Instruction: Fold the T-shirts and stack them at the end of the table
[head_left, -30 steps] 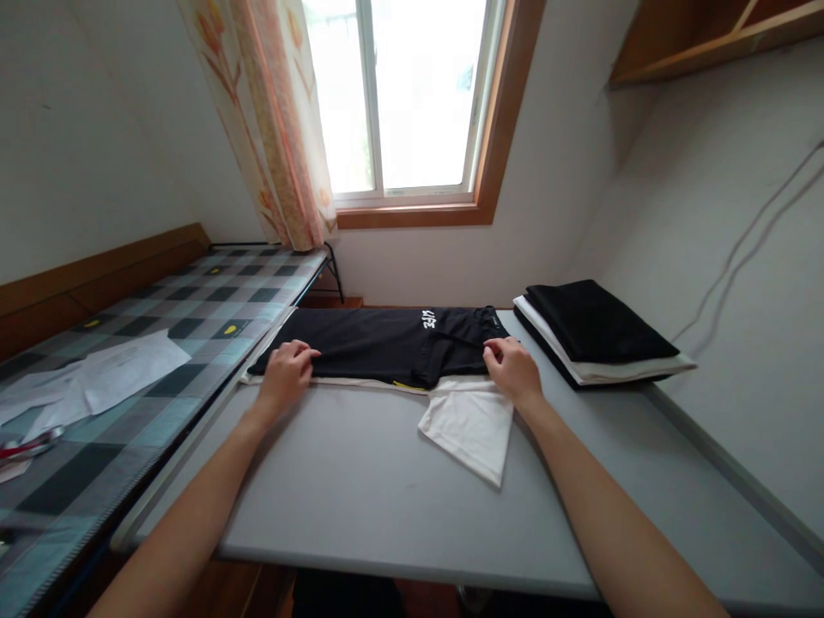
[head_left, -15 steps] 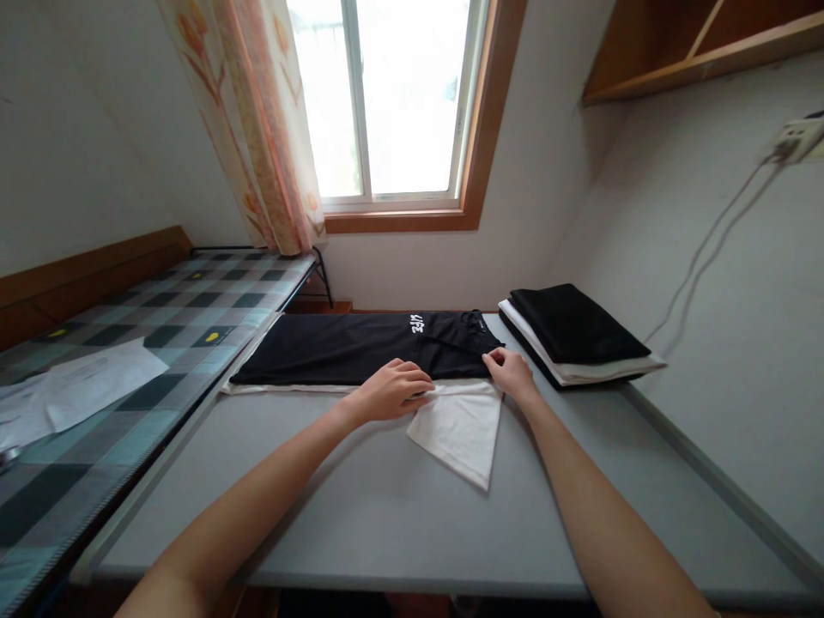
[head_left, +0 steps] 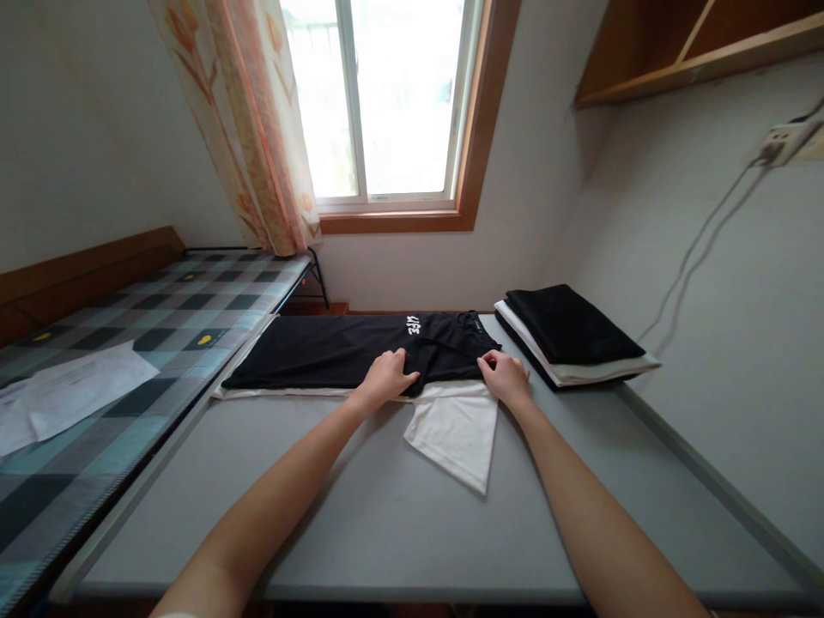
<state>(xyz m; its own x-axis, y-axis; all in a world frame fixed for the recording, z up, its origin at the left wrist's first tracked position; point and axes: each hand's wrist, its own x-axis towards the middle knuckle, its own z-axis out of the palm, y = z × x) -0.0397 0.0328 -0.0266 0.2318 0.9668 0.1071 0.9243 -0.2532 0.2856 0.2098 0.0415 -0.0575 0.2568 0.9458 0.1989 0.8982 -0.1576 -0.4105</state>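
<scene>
Black pants (head_left: 335,348) with white lettering lie lengthwise on the grey table (head_left: 386,506), waistband to the right. Beneath them is a white garment (head_left: 456,433); its sleeve sticks out toward me, and a thin strip shows along the pants' near edge. My left hand (head_left: 388,378) rests on the near edge of the pants, thumb apart from the fingers. At the near corner of the waistband, my right hand (head_left: 505,376) pinches the black cloth between thumb and fingers.
A stack of folded black and white clothes (head_left: 572,330) lies at the back right of the table. On the left is a bed with a checkered cover (head_left: 160,322) and papers (head_left: 77,390). A window and curtain are behind, with a shelf (head_left: 644,73) at upper right.
My left hand has shifted slightly left and spread its thumb from its fingers. The black cloth beside it now bulges a little over the white garment. The whole view has moved slightly.
</scene>
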